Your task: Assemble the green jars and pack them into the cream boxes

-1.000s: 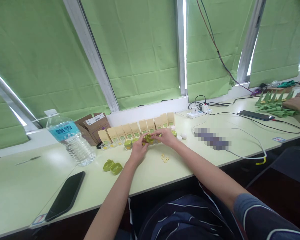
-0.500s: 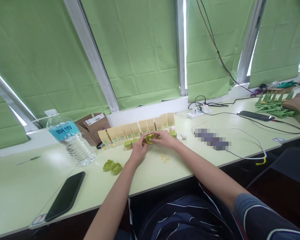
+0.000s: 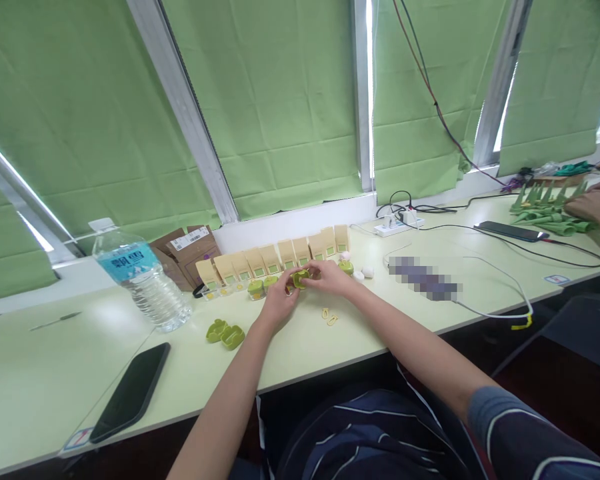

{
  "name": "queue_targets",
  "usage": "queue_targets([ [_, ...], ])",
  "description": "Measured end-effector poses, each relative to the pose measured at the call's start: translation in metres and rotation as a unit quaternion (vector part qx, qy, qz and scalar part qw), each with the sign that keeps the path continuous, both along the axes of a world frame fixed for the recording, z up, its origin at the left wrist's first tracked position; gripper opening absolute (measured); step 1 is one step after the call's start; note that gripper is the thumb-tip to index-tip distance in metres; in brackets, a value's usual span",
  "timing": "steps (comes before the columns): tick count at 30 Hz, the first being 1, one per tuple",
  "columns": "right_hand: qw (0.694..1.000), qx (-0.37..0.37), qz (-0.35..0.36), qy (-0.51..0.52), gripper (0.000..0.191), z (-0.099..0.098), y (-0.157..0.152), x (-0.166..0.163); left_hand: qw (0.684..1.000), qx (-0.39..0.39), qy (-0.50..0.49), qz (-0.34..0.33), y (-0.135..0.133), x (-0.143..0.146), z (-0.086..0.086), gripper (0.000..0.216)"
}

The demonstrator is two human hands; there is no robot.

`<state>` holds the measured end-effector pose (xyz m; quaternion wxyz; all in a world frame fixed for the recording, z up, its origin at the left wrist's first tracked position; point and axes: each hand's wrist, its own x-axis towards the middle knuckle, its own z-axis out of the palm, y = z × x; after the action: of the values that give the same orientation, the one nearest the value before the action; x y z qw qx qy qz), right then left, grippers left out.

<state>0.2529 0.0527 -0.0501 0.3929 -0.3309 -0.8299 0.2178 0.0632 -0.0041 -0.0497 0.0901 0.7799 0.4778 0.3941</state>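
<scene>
The left hand (image 3: 276,301) and the right hand (image 3: 331,277) meet over the far part of the desk, fingers curled in and pinched from both sides on a small lime-green plastic case (image 3: 300,277), which sits between the fingertips just above the desktop; whether its lid is open cannot be made out. The case is held right in front of a row of tan card boxes with green windows (image 3: 275,260), beside more small green pieces lined along their foot. The pale green desk (image 3: 310,347) runs along a wall of windows covered by green fabric blinds (image 3: 280,100). Near the right wrist lie 2 small yellow rings (image 3: 329,316). To the left lies an open green clamshell case (image 3: 225,334), then a clear plastic water bottle with a blue label (image 3: 141,279) and a black smartphone (image 3: 130,392) near the desk edge. Further right, a white power strip (image 3: 399,227) feeds black cables. At the far right, another person's hand (image 3: 594,207) rests on a heap of green cone-shaped pieces (image 3: 545,212).
</scene>
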Motion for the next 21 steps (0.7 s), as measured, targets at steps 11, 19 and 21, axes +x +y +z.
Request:
queue_targets([
  [11,1.000,-0.004,0.000,-0.016,0.029,0.0010,-0.0038,-0.0003,0.999,-0.039,-0.019,-0.019,-0.0040,0.0021,0.0025,0.037],
  [19,1.000,0.002,0.013,-0.019,0.024,-0.0001,-0.0042,-0.0005,1.000,-0.019,-0.012,0.000,0.0019,0.0012,-0.0023,0.034],
  [21,1.000,0.000,0.015,-0.021,0.022,-0.0001,-0.0039,-0.0009,1.000,-0.017,-0.011,-0.001,0.0021,0.0013,-0.0026,0.033],
])
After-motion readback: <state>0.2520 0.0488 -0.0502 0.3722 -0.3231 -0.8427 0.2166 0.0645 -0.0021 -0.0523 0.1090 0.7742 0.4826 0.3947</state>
